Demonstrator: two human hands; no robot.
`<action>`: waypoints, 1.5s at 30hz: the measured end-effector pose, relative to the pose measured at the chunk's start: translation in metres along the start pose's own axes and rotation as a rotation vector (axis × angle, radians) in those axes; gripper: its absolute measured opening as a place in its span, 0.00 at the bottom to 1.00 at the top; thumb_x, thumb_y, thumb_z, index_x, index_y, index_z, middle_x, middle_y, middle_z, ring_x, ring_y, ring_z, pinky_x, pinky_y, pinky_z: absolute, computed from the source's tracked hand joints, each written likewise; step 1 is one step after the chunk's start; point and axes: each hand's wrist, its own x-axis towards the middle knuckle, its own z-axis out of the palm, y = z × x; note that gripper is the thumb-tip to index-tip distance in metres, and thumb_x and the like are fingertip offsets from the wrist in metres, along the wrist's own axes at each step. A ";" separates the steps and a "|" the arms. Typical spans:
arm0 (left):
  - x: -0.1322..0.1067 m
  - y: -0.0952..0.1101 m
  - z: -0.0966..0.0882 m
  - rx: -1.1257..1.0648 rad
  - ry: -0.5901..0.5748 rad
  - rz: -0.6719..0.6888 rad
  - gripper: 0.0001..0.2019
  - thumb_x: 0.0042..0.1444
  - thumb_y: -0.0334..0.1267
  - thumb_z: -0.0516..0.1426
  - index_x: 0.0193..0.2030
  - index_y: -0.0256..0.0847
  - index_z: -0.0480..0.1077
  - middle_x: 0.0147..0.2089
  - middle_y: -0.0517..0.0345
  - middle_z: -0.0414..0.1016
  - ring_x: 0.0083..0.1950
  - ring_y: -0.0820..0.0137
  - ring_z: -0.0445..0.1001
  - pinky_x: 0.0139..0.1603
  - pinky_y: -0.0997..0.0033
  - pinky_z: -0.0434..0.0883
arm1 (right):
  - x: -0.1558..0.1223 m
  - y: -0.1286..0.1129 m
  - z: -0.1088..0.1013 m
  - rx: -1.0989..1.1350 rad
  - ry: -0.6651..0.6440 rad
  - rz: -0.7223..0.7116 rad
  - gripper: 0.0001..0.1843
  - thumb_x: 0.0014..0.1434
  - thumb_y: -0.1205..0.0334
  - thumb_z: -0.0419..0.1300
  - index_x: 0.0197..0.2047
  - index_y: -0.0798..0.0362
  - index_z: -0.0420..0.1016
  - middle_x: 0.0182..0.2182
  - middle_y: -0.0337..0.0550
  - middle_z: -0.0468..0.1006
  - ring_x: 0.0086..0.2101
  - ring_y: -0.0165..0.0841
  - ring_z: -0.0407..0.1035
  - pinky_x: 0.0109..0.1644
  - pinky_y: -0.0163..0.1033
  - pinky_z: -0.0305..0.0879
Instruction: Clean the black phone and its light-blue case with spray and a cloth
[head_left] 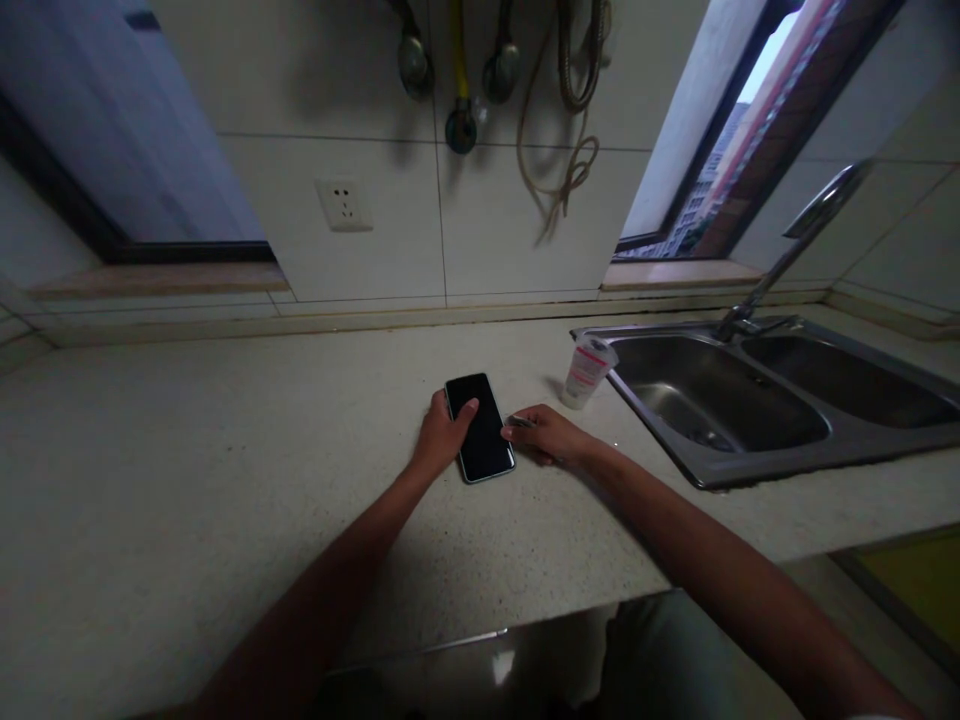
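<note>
A black smartphone (pixel 484 428) lies flat on the speckled stone countertop (pixel 225 470), its screen dark and facing up. My left hand (pixel 447 435) grips the phone's left side, with the fingers curling over its edge and covering part of the screen. Just right of the phone, my right hand (pixel 545 434) rests on the counter. Its fingertips pinch a small metal object (pixel 520 422), mostly hidden and too small to identify.
A white squeeze tube with red print (pixel 587 371) stands beside a stainless double-bowl sink (pixel 712 395) to the right. A chrome faucet (pixel 795 250) rises behind it. Hoses and a rope hang on the tiled wall (pixel 525 210), near a wall socket (pixel 344 205).
</note>
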 end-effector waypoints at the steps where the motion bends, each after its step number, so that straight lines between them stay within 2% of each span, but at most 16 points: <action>1: -0.001 0.001 0.000 0.015 0.008 0.002 0.23 0.60 0.50 0.57 0.55 0.36 0.64 0.53 0.42 0.76 0.52 0.60 0.76 0.53 0.61 0.70 | 0.000 0.000 0.001 0.004 -0.006 -0.010 0.26 0.56 0.43 0.64 0.21 0.50 0.58 0.11 0.26 0.57 0.11 0.21 0.50 0.14 0.30 0.44; 4: -0.002 0.004 -0.002 0.040 0.011 0.007 0.23 0.62 0.51 0.55 0.57 0.36 0.64 0.54 0.43 0.76 0.54 0.60 0.75 0.55 0.61 0.69 | 0.000 -0.001 0.003 0.038 0.001 -0.017 0.26 0.55 0.43 0.64 0.21 0.50 0.58 0.11 0.26 0.57 0.11 0.21 0.49 0.14 0.30 0.44; 7: -0.002 0.006 -0.004 0.097 0.019 0.008 0.21 0.65 0.52 0.52 0.53 0.37 0.66 0.51 0.44 0.77 0.51 0.60 0.76 0.52 0.61 0.70 | -0.001 -0.002 0.005 0.027 -0.004 0.003 0.26 0.55 0.42 0.64 0.22 0.50 0.58 0.11 0.26 0.57 0.11 0.21 0.49 0.14 0.30 0.44; 9: -0.003 0.008 -0.007 0.159 0.018 0.005 0.20 0.65 0.53 0.50 0.49 0.38 0.68 0.45 0.47 0.78 0.45 0.61 0.77 0.45 0.63 0.73 | -0.002 -0.003 0.005 0.012 -0.015 0.012 0.26 0.55 0.42 0.64 0.21 0.50 0.59 0.10 0.26 0.57 0.11 0.21 0.49 0.14 0.30 0.43; 11: -0.004 0.009 -0.010 0.187 -0.003 -0.024 0.20 0.65 0.55 0.48 0.45 0.39 0.68 0.37 0.52 0.76 0.35 0.65 0.77 0.33 0.68 0.72 | -0.002 -0.003 0.005 0.002 -0.022 0.007 0.26 0.55 0.42 0.64 0.21 0.50 0.59 0.10 0.26 0.57 0.11 0.21 0.48 0.14 0.30 0.43; 14: -0.003 0.011 -0.014 0.158 -0.035 -0.080 0.18 0.65 0.54 0.49 0.38 0.41 0.65 0.28 0.59 0.71 0.22 0.70 0.72 0.18 0.75 0.64 | -0.002 -0.001 0.004 -0.013 -0.037 -0.016 0.26 0.56 0.42 0.63 0.21 0.50 0.58 0.10 0.26 0.57 0.12 0.21 0.49 0.15 0.30 0.43; 19: 0.001 0.011 -0.017 0.103 -0.090 -0.117 0.15 0.64 0.50 0.52 0.32 0.42 0.61 0.20 0.67 0.65 0.13 0.74 0.65 0.12 0.77 0.58 | -0.001 0.003 0.002 -0.103 -0.018 0.002 0.24 0.59 0.44 0.60 0.22 0.51 0.59 0.10 0.26 0.58 0.11 0.22 0.49 0.15 0.30 0.45; 23: 0.001 0.010 -0.017 0.108 -0.086 -0.104 0.16 0.63 0.50 0.53 0.31 0.42 0.61 0.19 0.67 0.65 0.13 0.74 0.65 0.12 0.77 0.58 | -0.003 -0.002 0.003 -0.225 -0.013 0.026 0.22 0.60 0.44 0.58 0.24 0.52 0.65 0.13 0.29 0.61 0.12 0.24 0.55 0.17 0.31 0.51; 27: -0.001 0.008 -0.016 0.145 -0.085 -0.089 0.16 0.62 0.50 0.54 0.29 0.41 0.63 0.21 0.65 0.67 0.14 0.74 0.66 0.14 0.76 0.57 | -0.006 -0.010 0.009 -0.404 0.002 0.083 0.20 0.62 0.49 0.56 0.25 0.55 0.71 0.17 0.35 0.68 0.15 0.25 0.58 0.22 0.33 0.55; 30: -0.001 0.007 -0.016 0.222 -0.056 -0.064 0.16 0.62 0.51 0.54 0.30 0.40 0.66 0.26 0.60 0.72 0.21 0.73 0.71 0.19 0.76 0.60 | -0.007 -0.012 0.015 -0.657 0.040 0.020 0.17 0.64 0.54 0.56 0.27 0.56 0.73 0.23 0.42 0.76 0.23 0.28 0.66 0.30 0.34 0.58; 34: -0.002 0.009 -0.015 0.502 0.020 0.041 0.19 0.64 0.52 0.53 0.29 0.40 0.69 0.30 0.54 0.76 0.33 0.67 0.75 0.32 0.72 0.65 | -0.009 -0.015 0.023 -0.884 0.061 0.023 0.14 0.67 0.57 0.54 0.40 0.57 0.78 0.39 0.52 0.82 0.37 0.36 0.73 0.38 0.37 0.60; 36: -0.003 0.011 -0.015 0.638 0.028 0.039 0.21 0.65 0.54 0.50 0.33 0.40 0.71 0.32 0.51 0.78 0.36 0.64 0.77 0.35 0.69 0.66 | -0.010 -0.017 0.026 -0.929 0.069 0.059 0.14 0.67 0.58 0.54 0.43 0.57 0.78 0.43 0.54 0.82 0.41 0.39 0.74 0.40 0.38 0.60; 40: -0.008 0.014 -0.014 0.873 -0.004 0.008 0.25 0.67 0.57 0.44 0.41 0.39 0.74 0.39 0.44 0.80 0.42 0.56 0.79 0.39 0.64 0.68 | -0.012 -0.022 0.028 -0.990 0.069 0.091 0.15 0.67 0.60 0.52 0.44 0.57 0.79 0.44 0.57 0.82 0.43 0.43 0.75 0.40 0.39 0.61; 45: -0.014 0.018 -0.011 1.011 -0.040 0.051 0.28 0.68 0.54 0.41 0.49 0.35 0.73 0.41 0.39 0.79 0.44 0.52 0.79 0.42 0.59 0.71 | -0.014 -0.029 0.029 -1.049 0.021 0.125 0.14 0.66 0.61 0.53 0.46 0.56 0.79 0.47 0.57 0.82 0.45 0.44 0.76 0.42 0.39 0.62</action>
